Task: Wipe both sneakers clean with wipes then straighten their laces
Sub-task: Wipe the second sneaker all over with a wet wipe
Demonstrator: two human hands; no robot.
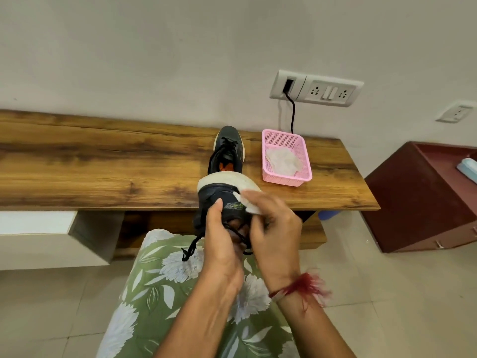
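Note:
My left hand [219, 239] grips a dark sneaker [219, 196] with a white sole, held up over my lap with the sole facing away from me. Its black laces [189, 250] hang loose below my hands. My right hand [273, 226] pinches a white wipe [247, 204] and presses it against the sneaker's upper near a green logo. The second dark sneaker [227, 151] with an orange insole stands on the wooden table [103, 164], toe pointing to the wall.
A pink basket [286, 177] holding a crumpled used wipe [282, 160] stands on the table right of the second sneaker. A black cable [293, 112] runs from the wall socket. A maroon cabinet [423, 202] stands at the right. My lap is covered in green floral cloth [154, 280].

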